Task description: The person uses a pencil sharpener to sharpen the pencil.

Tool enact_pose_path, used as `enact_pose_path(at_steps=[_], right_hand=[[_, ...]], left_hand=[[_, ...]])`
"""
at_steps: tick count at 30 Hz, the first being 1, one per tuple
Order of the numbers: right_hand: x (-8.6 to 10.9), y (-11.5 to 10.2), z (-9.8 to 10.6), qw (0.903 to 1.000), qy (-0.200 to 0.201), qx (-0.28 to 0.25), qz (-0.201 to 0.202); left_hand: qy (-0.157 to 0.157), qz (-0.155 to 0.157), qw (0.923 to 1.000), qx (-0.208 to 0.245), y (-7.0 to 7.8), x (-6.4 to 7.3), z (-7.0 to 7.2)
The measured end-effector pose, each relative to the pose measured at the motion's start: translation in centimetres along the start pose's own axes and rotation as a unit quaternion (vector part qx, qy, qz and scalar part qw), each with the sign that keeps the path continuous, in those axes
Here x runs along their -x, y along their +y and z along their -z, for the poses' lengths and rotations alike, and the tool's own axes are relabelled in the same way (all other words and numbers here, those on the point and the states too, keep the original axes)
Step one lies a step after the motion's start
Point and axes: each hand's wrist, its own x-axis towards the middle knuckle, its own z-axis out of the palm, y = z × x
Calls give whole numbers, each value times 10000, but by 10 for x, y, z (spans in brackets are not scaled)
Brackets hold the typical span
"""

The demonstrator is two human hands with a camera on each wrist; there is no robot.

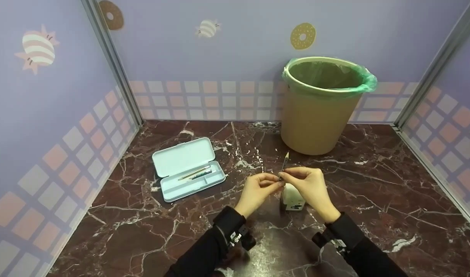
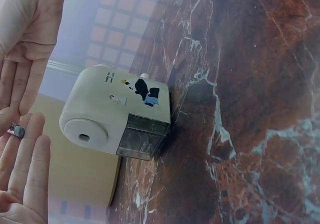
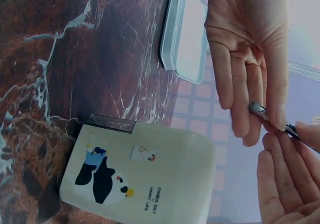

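Note:
Both hands meet in front of me around one dark pencil; its sharpened, pale wood tip points up and away. My left hand pinches it near the bottom, between thumb and fingertips. My right hand pinches it just above, thumb against the shaft. The pencil's eraser end sticks out beside the left fingers in the right wrist view. Right below the hands stands a white pencil sharpener with panda pictures, a round hole in its face and a clear shavings drawer.
Left on the marble table lies an open light-blue pencil case with several pencils inside. At the back right stands a tan bin with a green liner. Patterned wall panels enclose the back and sides.

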Motion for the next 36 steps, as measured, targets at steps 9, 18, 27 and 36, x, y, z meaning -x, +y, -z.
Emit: enact_pose_path(at_steps=[9,18,27,36], right_hand=[[-1,-2,1,9745,-288,1443,1695],[-8,-5,1,7766,-196,4097,4781],[-7,-8,-3,7219,-260,4499,5250],[-5,-7,-2,7624,-250,4038,5050]], left_hand=[[-172,-311,9967,-729,9,3,24],[-218,-1661,9544,-2473,30,12,49],[104,-3358,8324,-4407,32,20,53],[232,-3284,8546,-4016,27,23,61]])
